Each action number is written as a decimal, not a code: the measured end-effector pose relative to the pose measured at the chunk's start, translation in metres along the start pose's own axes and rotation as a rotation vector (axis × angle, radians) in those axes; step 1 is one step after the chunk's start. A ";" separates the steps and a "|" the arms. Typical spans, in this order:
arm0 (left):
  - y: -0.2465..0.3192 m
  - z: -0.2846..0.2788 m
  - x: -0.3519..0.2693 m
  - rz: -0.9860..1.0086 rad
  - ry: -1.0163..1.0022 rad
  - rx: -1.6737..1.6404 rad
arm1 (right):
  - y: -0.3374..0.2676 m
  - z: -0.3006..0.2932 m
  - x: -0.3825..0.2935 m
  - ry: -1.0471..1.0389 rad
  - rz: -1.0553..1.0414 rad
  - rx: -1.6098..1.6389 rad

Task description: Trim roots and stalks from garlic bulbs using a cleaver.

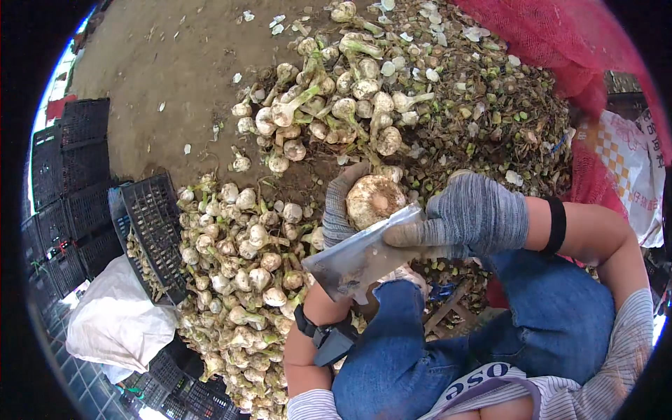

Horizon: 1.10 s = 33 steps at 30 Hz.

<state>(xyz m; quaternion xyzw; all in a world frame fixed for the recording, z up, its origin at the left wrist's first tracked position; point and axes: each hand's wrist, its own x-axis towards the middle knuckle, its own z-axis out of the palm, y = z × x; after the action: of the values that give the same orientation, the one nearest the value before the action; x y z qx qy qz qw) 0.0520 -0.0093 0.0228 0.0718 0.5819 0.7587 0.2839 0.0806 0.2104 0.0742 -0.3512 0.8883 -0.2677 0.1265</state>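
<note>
My left hand (338, 205), in a grey knitted glove, holds a large garlic bulb (375, 202) with its root end facing up. My right hand (467, 218), gloved alike, grips a wide flat metal blade (362, 254); its upper edge lies at the lower side of the bulb. The blade's handle is hidden in my fingers. Beyond my hands a loose pile of garlic bulbs with green stalks (325, 105) rests on the ground. To the left spreads a larger heap of garlic bulbs (252, 273).
Trimmings and dry leaves (488, 110) cover the ground at upper right, beside red netting (567, 37) and a printed white sack (625, 173). At left stand stacked black crates (79, 194), a tilted crate (157, 231) and a white sack (121, 315). My jeans-clad knees are close below the blade.
</note>
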 end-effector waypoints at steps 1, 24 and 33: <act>-0.001 0.003 0.002 0.009 0.010 -0.009 | 0.001 0.002 0.000 -0.006 -0.003 0.014; 0.009 0.014 0.021 0.270 -0.137 0.460 | 0.069 0.010 -0.068 0.247 0.661 0.822; 0.031 0.006 0.015 0.580 -0.599 1.186 | 0.018 -0.026 -0.028 -0.151 0.517 0.937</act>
<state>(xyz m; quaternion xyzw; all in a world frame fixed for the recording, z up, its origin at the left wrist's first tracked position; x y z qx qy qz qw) 0.0316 -0.0016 0.0496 0.5699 0.7503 0.3082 0.1318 0.0794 0.2508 0.0866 -0.0453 0.7195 -0.5696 0.3948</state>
